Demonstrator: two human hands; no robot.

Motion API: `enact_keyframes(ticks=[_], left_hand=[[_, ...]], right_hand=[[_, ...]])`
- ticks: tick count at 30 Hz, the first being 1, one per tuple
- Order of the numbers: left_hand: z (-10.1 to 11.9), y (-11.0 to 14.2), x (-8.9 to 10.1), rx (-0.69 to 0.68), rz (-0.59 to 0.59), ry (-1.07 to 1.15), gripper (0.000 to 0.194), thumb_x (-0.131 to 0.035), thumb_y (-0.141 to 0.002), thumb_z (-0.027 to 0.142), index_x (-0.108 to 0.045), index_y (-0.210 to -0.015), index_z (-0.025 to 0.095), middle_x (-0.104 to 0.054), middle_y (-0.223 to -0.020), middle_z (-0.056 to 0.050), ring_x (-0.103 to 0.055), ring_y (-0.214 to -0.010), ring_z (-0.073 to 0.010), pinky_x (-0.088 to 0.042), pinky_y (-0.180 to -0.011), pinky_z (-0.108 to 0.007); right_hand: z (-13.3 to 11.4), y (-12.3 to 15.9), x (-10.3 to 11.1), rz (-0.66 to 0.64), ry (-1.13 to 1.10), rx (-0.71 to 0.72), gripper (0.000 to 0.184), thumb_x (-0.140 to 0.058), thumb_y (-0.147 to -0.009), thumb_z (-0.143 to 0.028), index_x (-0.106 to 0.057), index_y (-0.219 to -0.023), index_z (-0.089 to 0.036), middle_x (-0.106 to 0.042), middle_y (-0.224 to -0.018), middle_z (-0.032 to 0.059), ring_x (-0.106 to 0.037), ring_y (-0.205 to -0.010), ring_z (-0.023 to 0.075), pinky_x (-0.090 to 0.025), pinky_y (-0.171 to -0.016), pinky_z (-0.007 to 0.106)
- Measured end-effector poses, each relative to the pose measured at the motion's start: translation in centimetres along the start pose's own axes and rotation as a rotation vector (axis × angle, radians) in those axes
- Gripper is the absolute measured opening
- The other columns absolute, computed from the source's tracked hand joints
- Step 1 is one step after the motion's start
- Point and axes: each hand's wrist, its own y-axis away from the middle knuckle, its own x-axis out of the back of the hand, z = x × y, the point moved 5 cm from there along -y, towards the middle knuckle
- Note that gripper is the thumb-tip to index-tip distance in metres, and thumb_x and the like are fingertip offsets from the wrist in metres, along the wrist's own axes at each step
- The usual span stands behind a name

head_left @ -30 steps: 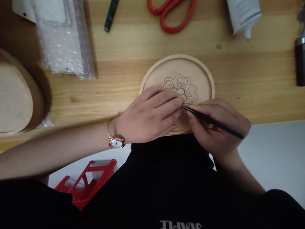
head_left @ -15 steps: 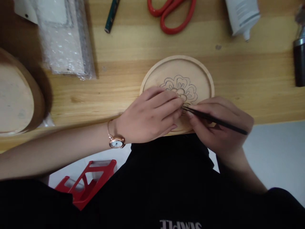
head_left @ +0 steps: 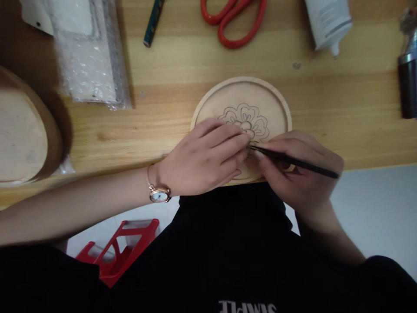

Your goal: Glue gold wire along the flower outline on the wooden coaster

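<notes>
R hand (head_left: 302,180), right of ctr in the frame, is clamped on a slim black tool (head_left: 306,165) w/ thumb & fingers, pen-style. Exact type of tool unclear. Its long axis runs on a shallow slant: tip pts L & slightly up, near frame ctr; rear end pts R & a bit down, lying across the R hand.

L hand (head_left: 205,158), ctr of frame, lies palm down over the L part of a round wooden tray (head_left: 273,98), fingers bent & pointing R, close together. Can't tell if its fingertips grip anything, they're hidden underneath. Tool tip is right by those fingertips; contact unclear. Both hands are over the tray, fingertips nearly meeting.

Tray sits flat at ctr on the table (head_left: 163,87), at its near edge, w/ raised rim. Line-drawn flower (head_left: 249,114) inside, lower L part covered by L hand; visible petals fan toward top & R of frame.

Around: red scissors handles (head_left: 239,43) top ctr; green pencil (head_left: 153,24) top, L of ctr, lower end tilting L; white tube (head_left: 329,24) upper R, nozzle pointing down; bubble-wrapped pack (head_left: 91,65) upper L; rounded wooden piece (head_left: 22,130) at L edge. Watch (head_left: 159,195) on L wrist.
</notes>
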Motion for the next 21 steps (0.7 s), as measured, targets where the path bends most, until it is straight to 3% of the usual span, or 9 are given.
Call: enact_keyframes(ticks=[3, 12, 21], left_hand=[[-0.2, 0.0, -0.1, 0.032, -0.008, 0.116, 0.028, -0.05, -0.095, 0.033, -0.061, -0.115, 0.017, -0.064, -0.125, -0.008, -0.059, -0.118, -0.0243, -0.049, -0.101, -0.043], [-0.1, 0.1, -0.1, 0.038, 0.003, 0.16, 0.027, -0.052, -0.094, 0.03, -0.059, -0.116, 0.015, -0.062, -0.127, -0.01, -0.057, -0.12, -0.0254, -0.048, -0.102, -0.045], [0.7, 0.3, -0.1, -0.022, -0.004, -0.029, 0.037, -0.051, -0.094, 0.04, -0.06, -0.116, 0.011, -0.062, -0.128, -0.012, -0.058, -0.117, -0.028, -0.048, -0.101, -0.046]], right_hand=[[-0.2, 0.1, -0.1, 0.038, 0.014, 0.021, 0.014, -0.068, -0.076, -0.012, -0.063, -0.084, -0.022, -0.067, -0.075, -0.0005, -0.062, -0.064, 0.0128, -0.049, -0.055, 0.026], [-1.0, 0.8, -0.5, 0.064, 0.107, 0.028, 0.016, -0.065, -0.078, -0.01, -0.061, -0.087, -0.022, -0.066, -0.077, 0.0017, -0.063, -0.068, 0.0142, -0.052, -0.062, 0.027], [-1.2, 1.5, -0.1, 0.147, 0.114, 0.018, 0.016, -0.068, -0.078, -0.012, -0.062, -0.091, -0.021, -0.07, -0.083, 0.0034, -0.067, -0.074, 0.0156, -0.056, -0.065, 0.027]])
